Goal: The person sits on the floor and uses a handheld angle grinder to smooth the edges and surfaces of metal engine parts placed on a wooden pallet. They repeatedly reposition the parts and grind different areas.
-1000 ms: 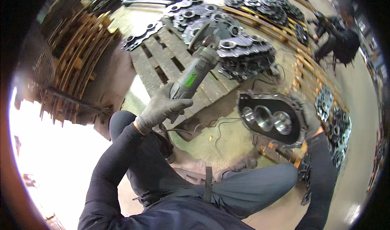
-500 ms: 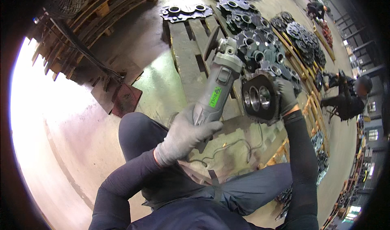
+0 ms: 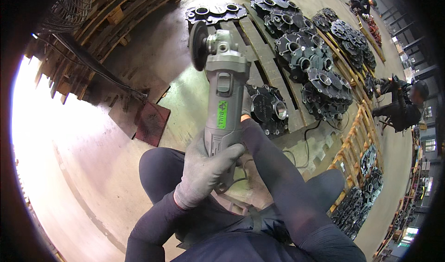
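Observation:
My left hand point(image 3: 204, 169) is closed round the body of a grey angle grinder point(image 3: 227, 90) with a green label. The grinder stands upright in front of me, its dark disc point(image 3: 199, 45) at the top left. Behind the tool, my right hand point(image 3: 247, 102) is mostly covered, only a strip of grey glove showing. It is at the left edge of a black cast metal cover point(image 3: 270, 110) with a shiny round bore. Its fingers are hidden, so its grip cannot be made out. That cover lies at the near end of a wooden pallet point(image 3: 259, 44).
Stacks of similar castings point(image 3: 303, 53) line the pallet's right side; another casting point(image 3: 216, 13) lies at its far end. Stacked pallets point(image 3: 118, 16) and a red-brown plate point(image 3: 152, 124) are at left. A black cable point(image 3: 307, 144) crosses the floor. A person point(image 3: 401, 102) sits at right.
The grinder has swung left and more upright in my left hand. My right hand has crossed leftward behind it. The casting it held up at right is no longer raised there.

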